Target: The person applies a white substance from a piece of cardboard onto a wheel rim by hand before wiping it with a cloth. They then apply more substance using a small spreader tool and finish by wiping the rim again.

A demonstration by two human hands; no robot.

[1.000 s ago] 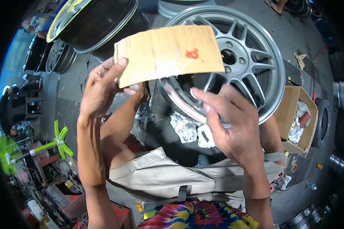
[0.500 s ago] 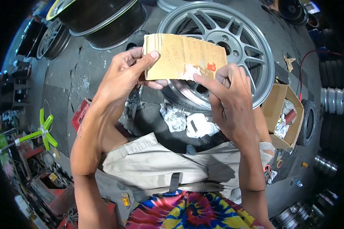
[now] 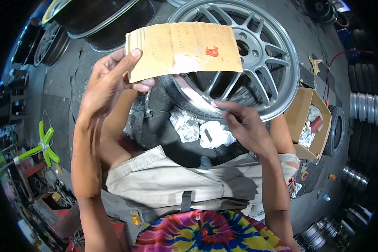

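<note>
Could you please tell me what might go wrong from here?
The left hand grips the cardboard at one end only, so it could tip. If it dropped, the orange-red blob or white smear might mark the wheel. The right hand is close to the rim's pale streak; a slip might smudge it.

Left hand (image 3: 107, 80) in a pinch, right index finger (image 3: 235, 106) outstretched

Your left forearm (image 3: 88, 159) extends from the near left, thumb opposite partly hidden fingers. Your right hand (image 3: 251, 131) sits nearer, index finger stretched leftward, thumb just nearer, other fingers curled.
</note>
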